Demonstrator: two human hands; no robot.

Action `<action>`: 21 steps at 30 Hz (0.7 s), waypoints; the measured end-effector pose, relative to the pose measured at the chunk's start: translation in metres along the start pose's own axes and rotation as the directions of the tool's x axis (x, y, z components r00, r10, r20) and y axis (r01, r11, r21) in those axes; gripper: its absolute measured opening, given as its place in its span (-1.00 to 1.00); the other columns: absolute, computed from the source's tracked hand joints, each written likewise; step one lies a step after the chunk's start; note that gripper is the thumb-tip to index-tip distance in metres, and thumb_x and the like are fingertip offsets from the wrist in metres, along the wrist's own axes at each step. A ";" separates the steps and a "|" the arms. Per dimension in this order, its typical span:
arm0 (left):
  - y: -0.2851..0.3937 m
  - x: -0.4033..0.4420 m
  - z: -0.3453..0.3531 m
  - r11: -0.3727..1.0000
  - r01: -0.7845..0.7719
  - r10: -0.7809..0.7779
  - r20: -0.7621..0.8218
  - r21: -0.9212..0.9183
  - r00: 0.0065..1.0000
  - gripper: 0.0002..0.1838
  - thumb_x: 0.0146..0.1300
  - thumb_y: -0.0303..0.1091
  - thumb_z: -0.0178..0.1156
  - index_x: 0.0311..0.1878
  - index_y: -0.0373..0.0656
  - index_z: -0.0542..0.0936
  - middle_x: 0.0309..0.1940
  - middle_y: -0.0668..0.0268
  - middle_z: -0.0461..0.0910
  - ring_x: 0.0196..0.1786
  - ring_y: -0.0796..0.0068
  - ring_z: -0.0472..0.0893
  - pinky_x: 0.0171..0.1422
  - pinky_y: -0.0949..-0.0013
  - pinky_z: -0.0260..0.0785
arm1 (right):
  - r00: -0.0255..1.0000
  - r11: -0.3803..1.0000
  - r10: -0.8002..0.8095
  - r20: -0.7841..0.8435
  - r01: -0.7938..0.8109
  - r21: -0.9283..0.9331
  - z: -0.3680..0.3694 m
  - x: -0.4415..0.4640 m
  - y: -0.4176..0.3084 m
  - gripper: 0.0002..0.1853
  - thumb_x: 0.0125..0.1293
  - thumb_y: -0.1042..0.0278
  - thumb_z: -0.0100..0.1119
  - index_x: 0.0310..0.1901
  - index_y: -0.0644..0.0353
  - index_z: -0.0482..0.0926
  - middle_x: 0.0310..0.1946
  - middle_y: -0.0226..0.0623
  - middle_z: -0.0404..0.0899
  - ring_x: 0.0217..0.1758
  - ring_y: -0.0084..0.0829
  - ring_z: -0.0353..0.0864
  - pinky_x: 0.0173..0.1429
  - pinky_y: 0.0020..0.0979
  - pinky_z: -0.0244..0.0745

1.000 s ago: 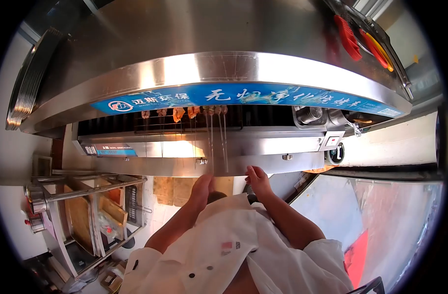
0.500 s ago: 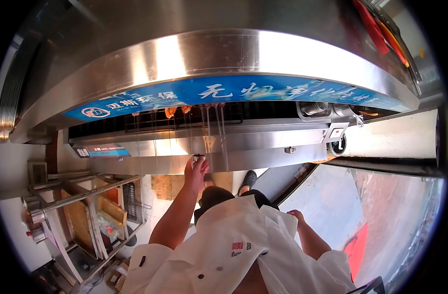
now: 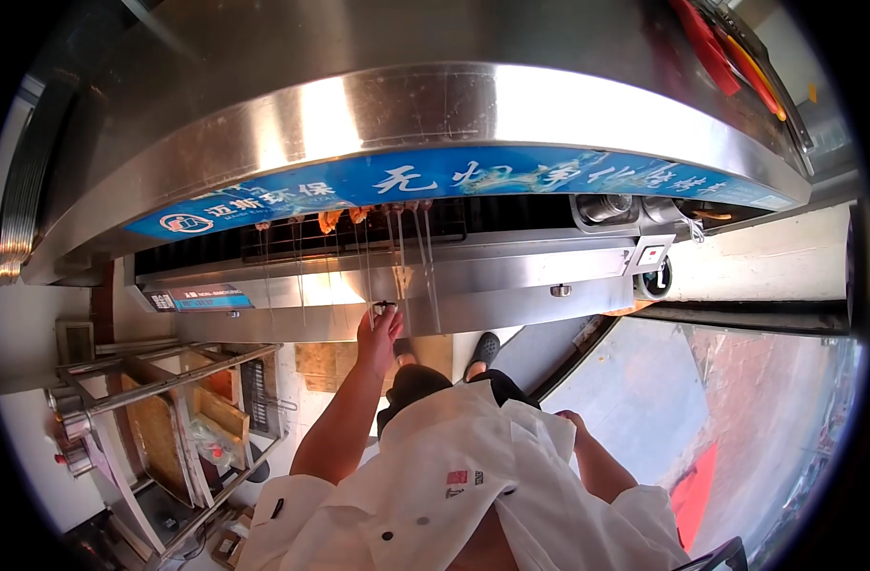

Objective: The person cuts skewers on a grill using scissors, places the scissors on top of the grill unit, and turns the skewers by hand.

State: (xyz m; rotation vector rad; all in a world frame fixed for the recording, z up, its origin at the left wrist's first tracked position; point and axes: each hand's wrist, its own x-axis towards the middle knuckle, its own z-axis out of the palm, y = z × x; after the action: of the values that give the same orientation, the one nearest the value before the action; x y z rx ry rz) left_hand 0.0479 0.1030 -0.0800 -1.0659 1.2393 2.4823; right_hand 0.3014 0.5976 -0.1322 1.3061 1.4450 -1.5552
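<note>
My left hand is closed on a control knob on the steel front panel of a grill. Above it, several skewers stick out over the front edge, their thin sticks pointing toward me. Browned pieces of food on them lie over the grate, partly hidden by the hood. My right hand hangs low at my side, beside the white shirt and apart from the grill; its fingers are mostly hidden. A second knob sits farther right on the panel.
A steel hood with a blue sign overhangs the grill. Metal containers stand at its right end. Red-handled tools lie on top at the right. To the left is a metal rack with boards. A pale blue-grey surface is at the right.
My left hand stays on the knob, with hardly any visible movement. The view has shifted very slightly; the skewers and my right hand look the same.
</note>
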 end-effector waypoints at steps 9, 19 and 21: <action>0.002 0.000 0.001 1.000 0.003 -0.003 -0.007 -0.008 1.000 -0.80 0.31 -0.33 0.34 -0.08 0.00 0.53 -0.21 0.49 0.60 -0.12 0.54 0.61 0.08 0.37 0.47 | 1.000 0.997 0.013 0.005 -0.013 0.075 0.001 0.005 0.004 -0.72 0.18 0.21 0.08 -0.28 0.25 0.66 -0.34 -0.15 0.68 -0.30 -0.23 0.66 -0.11 -0.17 0.57; 0.002 0.000 0.001 1.000 -0.016 0.016 0.001 -0.003 1.000 -0.84 0.31 -0.35 0.33 -0.14 -0.02 0.52 -0.27 0.47 0.59 -0.20 0.57 0.61 -0.01 0.44 0.48 | 0.990 0.980 0.141 -0.011 -0.138 0.145 0.020 -0.005 -0.025 -0.81 0.10 0.31 0.09 -0.46 0.23 0.63 -0.51 -0.19 0.65 -0.46 -0.24 0.64 -0.28 -0.21 0.60; 0.004 -0.001 0.003 1.000 -0.012 0.012 0.001 -0.008 1.000 -0.84 0.31 -0.36 0.33 -0.13 -0.01 0.53 -0.28 0.47 0.59 -0.19 0.57 0.61 -0.03 0.45 0.48 | 0.992 0.980 0.125 -0.026 -0.119 0.158 0.022 -0.006 -0.027 -0.81 0.10 0.31 0.09 -0.45 0.23 0.63 -0.50 -0.19 0.65 -0.46 -0.24 0.65 -0.27 -0.20 0.60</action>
State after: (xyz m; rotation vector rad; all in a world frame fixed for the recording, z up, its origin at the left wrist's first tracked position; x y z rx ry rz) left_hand 0.0458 0.1029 -0.0758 -1.0628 1.2401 2.4978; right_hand 0.2725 0.5802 -0.1198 1.4923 1.2592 -1.5967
